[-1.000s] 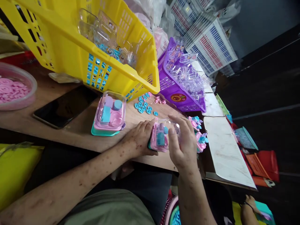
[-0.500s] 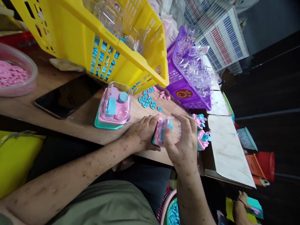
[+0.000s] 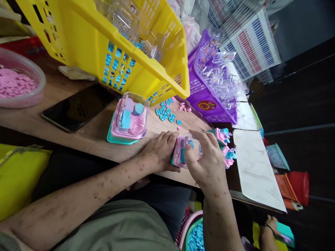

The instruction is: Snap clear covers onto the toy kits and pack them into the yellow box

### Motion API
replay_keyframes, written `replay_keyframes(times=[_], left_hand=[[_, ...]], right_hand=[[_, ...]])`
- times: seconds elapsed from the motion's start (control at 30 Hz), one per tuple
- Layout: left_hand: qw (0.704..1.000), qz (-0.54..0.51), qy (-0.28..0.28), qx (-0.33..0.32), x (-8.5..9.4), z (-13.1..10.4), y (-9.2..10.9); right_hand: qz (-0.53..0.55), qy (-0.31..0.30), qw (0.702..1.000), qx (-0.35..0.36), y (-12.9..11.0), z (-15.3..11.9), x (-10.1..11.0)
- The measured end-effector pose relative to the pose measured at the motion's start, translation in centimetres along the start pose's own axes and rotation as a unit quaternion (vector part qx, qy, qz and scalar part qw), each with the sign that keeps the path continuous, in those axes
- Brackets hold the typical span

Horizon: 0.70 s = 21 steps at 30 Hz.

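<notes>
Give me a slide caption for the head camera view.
Left hand and right hand on a clear-covered pink case, with a similar case and yellow basket nearby.

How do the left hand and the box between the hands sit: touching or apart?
Touching. The head view shows the left hand against the side of the box, no gap visible where they meet.
</notes>
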<state>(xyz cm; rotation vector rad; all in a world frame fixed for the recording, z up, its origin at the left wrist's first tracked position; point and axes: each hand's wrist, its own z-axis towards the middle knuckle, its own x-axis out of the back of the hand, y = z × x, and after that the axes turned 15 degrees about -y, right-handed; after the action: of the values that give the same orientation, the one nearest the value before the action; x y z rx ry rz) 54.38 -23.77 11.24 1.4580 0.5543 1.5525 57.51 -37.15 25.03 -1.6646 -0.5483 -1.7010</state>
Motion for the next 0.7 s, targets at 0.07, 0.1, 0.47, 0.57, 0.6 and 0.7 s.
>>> replay_keyframes(times=[0.07,0.1,0.47,0.57,0.6,0.7], left_hand=[[1.0,0.003,0.002,0.001,-0.1,0.1,-0.1],[1.0,0.005,0.002,0.002,-0.1,0.1,-0.1],[1.0,0.018,-0.007,-0.006,0.3,-0.2,-0.1],[1.0,0.005,-0.001,-0.016,0.1,-0.1,-0.4],[1.0,0.002,0.0,-0.02,0.1,0.0,-0.5],[1.0,0.004,0.004,-0.023,0.0,0.0,-0.5]], right_hand=[[-0.01,-0.014,1.0,-0.018,-0.3,0.1,0.1],[-0.015,-0.02,0.999,-0.027,-0.5,0.2,0.1],[-0.031,-0.046,0.998,-0.033,-1.0,0.7,0.0],[-0.02,-0.035,0.999,-0.023,-0.3,0.7,-0.3],[-0.013,-0.035,0.999,-0.022,-0.1,0.7,-0.4],[0.001,-0.045,0.999,-0.017,0.4,0.4,-0.3]])
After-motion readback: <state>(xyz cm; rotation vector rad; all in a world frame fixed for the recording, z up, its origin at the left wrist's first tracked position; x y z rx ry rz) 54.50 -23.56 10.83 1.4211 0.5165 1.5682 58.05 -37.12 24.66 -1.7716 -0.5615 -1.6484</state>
